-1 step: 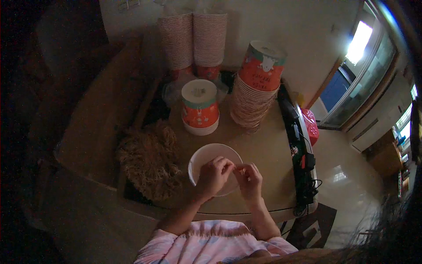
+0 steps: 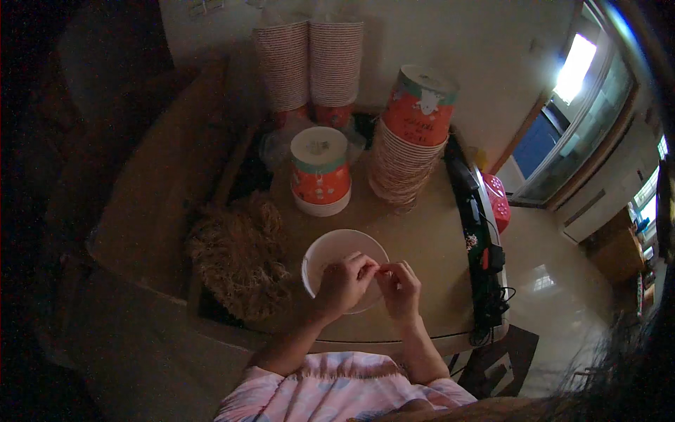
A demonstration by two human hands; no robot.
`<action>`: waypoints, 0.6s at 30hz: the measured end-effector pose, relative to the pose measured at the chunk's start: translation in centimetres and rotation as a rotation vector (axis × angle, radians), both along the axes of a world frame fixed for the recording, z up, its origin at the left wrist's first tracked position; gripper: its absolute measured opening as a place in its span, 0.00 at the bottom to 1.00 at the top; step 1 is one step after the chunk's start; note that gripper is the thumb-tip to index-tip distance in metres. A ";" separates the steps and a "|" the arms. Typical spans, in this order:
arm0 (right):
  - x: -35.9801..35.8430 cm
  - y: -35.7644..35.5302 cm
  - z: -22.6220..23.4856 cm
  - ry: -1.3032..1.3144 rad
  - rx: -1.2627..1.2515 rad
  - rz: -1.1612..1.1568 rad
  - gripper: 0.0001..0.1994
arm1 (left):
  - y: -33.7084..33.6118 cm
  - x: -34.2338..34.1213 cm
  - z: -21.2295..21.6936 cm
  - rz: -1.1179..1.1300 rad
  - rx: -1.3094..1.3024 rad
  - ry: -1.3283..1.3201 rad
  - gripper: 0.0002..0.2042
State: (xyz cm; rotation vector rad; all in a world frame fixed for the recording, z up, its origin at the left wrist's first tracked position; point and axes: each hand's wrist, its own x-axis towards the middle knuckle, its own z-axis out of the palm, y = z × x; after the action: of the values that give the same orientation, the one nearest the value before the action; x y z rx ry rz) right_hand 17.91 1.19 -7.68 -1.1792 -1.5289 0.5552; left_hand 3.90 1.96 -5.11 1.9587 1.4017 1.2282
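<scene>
A white paper bucket stands mouth up on the table in front of me, close to the near edge. My left hand reaches over its mouth, with thumb and forefinger pinched near the right side of the rim. Right beside those fingertips, my right hand is pinched too, at the outer right rim. Whatever lies between the fingertips is too small and dim to make out. To the left of the bucket lies a shaggy bundle of brown twine.
Beyond the bucket sits an upside-down orange and green paper bucket. A tall upside-down stack of buckets, with strings hanging off it, stands at back right. Two wrapped stacks rise against the wall. Black cables run along the table's right edge.
The fingers of both hands have shifted very slightly at the bucket's right rim. Everything else stays in place.
</scene>
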 end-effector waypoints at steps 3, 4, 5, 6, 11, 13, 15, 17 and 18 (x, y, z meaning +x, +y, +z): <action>0.8 -0.1 0.6 -0.044 0.028 0.008 0.05 | -0.2 0.2 0.7 -0.100 -0.054 -0.101 0.04; 0.9 -0.2 1.0 0.048 -0.059 0.013 0.05 | -0.3 0.0 1.4 -0.090 -0.137 -0.102 0.05; 1.0 -0.2 1.3 0.140 -0.144 0.018 0.05 | -0.4 -0.2 1.7 -0.079 -0.219 -0.102 0.05; 1.0 -0.1 1.4 0.140 -0.144 0.017 0.05 | -0.3 -0.7 1.3 -0.080 -0.219 -0.102 0.05; 1.8 0.6 0.7 0.125 0.088 0.064 0.04 | -0.4 -2.0 0.6 -0.381 -0.478 -0.319 0.07; 2.1 0.3 0.3 0.126 0.077 0.093 0.05 | -0.4 -2.0 1.4 -0.401 -0.491 -0.424 0.07; 2.2 0.3 -0.4 0.129 0.068 0.125 0.05 | -0.4 -1.9 1.6 -0.416 -0.502 -0.528 0.07; 2.0 0.3 -0.8 0.177 0.067 0.160 0.05 | -0.4 -1.6 1.6 -0.401 -0.503 -0.518 0.07; 1.9 0.3 -0.6 0.177 0.066 0.161 0.05 | -0.5 -1.5 1.8 -0.400 -0.504 -0.518 0.07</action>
State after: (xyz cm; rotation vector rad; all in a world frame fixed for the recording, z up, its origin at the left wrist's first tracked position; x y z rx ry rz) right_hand 19.84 1.48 -8.24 -0.9360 -1.4854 0.6924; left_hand 2.42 1.48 -3.34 1.3562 0.8860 0.9747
